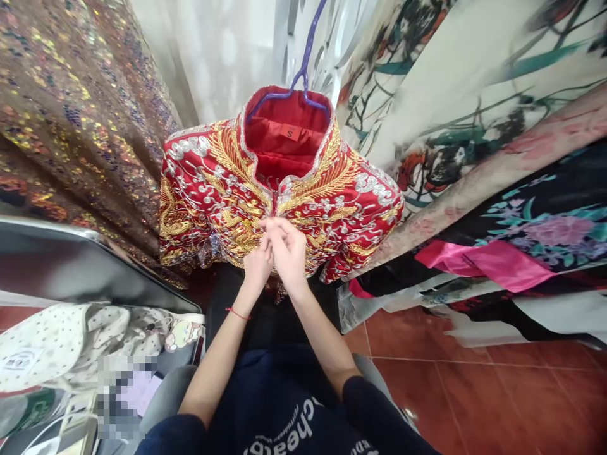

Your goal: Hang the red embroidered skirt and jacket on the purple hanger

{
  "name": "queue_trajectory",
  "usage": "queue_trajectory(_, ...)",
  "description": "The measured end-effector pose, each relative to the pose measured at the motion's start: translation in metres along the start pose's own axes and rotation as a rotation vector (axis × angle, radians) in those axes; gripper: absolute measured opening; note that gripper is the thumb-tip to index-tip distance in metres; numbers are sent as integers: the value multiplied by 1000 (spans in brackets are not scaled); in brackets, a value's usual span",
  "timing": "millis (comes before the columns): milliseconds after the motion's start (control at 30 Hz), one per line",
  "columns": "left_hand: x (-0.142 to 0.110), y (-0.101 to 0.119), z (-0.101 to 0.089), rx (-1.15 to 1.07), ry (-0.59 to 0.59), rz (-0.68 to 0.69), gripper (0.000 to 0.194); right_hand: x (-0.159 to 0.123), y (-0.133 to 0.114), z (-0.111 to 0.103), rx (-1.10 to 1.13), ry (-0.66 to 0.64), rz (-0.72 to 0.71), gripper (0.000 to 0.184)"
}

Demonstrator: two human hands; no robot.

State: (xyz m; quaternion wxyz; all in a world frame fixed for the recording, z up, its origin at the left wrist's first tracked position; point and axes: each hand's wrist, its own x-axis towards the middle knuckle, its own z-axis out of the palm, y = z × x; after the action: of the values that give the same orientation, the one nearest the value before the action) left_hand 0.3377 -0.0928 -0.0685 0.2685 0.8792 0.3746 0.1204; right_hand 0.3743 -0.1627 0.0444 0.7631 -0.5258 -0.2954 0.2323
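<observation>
A red jacket (pixel 332 208) with a stand collar and gold and silver embroidery hangs in front of me on a purple hanger (pixel 306 63). Inside its neck is a red label (pixel 291 132) marked S. Both hands meet at the jacket's front opening, below the collar. My right hand (pixel 289 256) is closed in a pinch, its fingertips against the front edge. Just below and to the left, my left hand (pixel 257 270) is closed too, touching the jacket's front. Whatever small fastening may lie between the fingertips is hidden.
Sequinned fabric (pixel 85 114) hangs at the left, above a dark chair back (pixel 71 265). A dotted cloth hat (pixel 42 344) and a bottle (pixel 33 407) lie at lower left. Patterned garments (pixel 427 145) hang at the right, with a pink sash (pixel 493 262), over red floor tiles (pixel 474 392).
</observation>
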Motion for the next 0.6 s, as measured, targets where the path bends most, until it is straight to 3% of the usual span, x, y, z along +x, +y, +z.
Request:
queue_trajectory(167, 8, 8, -3, 11, 11, -15, 33, 16, -30, 14, -23, 32, -88, 30)
queue_trajectory(433, 4, 4, -9, 6, -7, -19, 30, 13, -19, 15, -64, 31, -157, 23)
queue_trajectory(600, 2, -1, -34, -57, -3, 72, 17, 24, -14, 1, -336, 111, -209, 26)
